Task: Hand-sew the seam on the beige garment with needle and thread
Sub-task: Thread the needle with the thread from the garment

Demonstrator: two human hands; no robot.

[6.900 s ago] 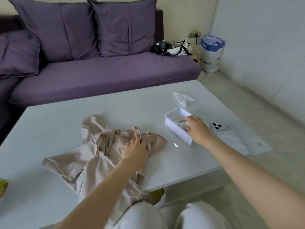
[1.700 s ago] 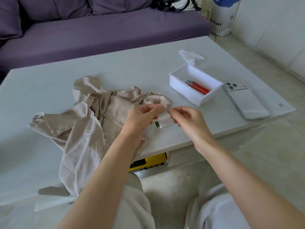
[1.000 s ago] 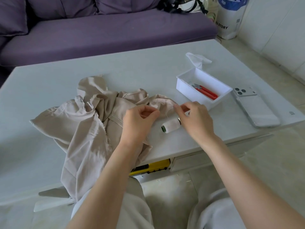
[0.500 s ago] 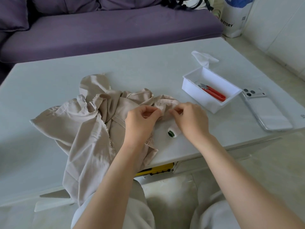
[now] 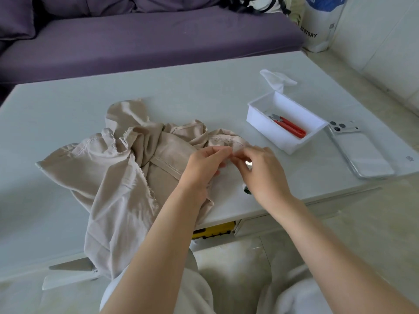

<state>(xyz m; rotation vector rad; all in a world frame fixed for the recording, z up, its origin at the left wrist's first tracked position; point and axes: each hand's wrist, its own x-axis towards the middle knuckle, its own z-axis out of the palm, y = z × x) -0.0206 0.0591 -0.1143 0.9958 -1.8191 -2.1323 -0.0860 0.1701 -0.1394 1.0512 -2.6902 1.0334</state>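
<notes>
Beige garment under both hands: left hand pinches the needle, right hand curled fingertip-to-fingertip, grip unclear.

Beige garment, purple sofa, red snips, white tray.

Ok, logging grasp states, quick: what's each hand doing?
Left hand: pinching the needle.
Right hand: pinched shut, on what cannot be told.

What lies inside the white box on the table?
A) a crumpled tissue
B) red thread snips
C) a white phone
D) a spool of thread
B: the red thread snips lie in the white box; the phone lies outside, beside it.
</notes>
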